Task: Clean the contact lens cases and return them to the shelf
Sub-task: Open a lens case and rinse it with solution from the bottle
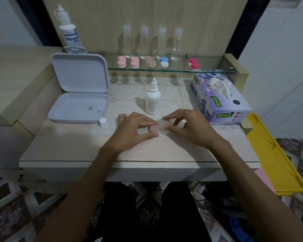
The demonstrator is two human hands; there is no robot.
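The fingers (151, 123) of the left hand (136, 127) are curled, thumb and forefinger pinching a small pale pink round contact lens case (154, 128) near the middle of the pale wood-grain table (77, 145), a little toward its front edge. The fingers (168, 126) of the right hand (187, 124) are curled too, and pinch the clear part of the same case from the other side; blur hides how the case's parts sit together. Just behind the hands stands a small white squeeze bottle with a bare dropper tip (153, 98), upright on a cream lace mat (126, 95). Its small white cap (104, 123) stands apart, left of the left hand, just beside the front corner of an open white hinged plastic box (79, 105) lying at the table's left edge with its lid tilted up. At the right edge lies a lilac flower-printed tissue box (219, 100), a white tissue sticking out of its top. Along the back edge runs a glass shelf (175, 70) carrying more lens cases: two pink-and-white ones (121, 61) (134, 62), a beige one (150, 61), a blue-and-white one (164, 62) and, well apart toward the right end, a magenta-and-white one (194, 63). Behind them stand four clear bottles with white caps (144, 42). A larger white solution bottle with a blue label (68, 28) stands at the back left corner.
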